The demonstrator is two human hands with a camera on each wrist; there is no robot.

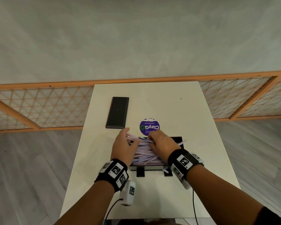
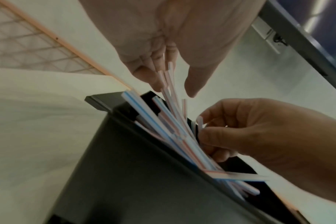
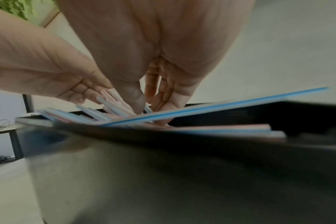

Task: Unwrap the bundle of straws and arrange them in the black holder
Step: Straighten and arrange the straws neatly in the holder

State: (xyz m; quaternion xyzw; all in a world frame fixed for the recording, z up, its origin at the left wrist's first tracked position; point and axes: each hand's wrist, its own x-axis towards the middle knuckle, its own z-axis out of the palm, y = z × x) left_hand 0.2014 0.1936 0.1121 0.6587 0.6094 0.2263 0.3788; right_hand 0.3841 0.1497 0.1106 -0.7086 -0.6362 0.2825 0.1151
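The head view is evenly and softly lit, with only faint shadows under the forearms on the white surface (image 1: pixel 152 98). Wide-angle distortion bows the orange-framed lattice screen (image 1: pixel 39 109) toward the left and right edges. The left wrist view is dimmer and softly focused; the black holder (image 2: pixel 134 174) in the lower middle reads as a dark mass, and the straws (image 2: pixel 175 131) smear at lower right. The right wrist view is the blurriest: the holder's wall fills the lower half, streaked and out of focus, with a pale sheen.

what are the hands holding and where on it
Both hands grip straws lying in the holder: the left hand at their far ends, the right hand around mid-length.
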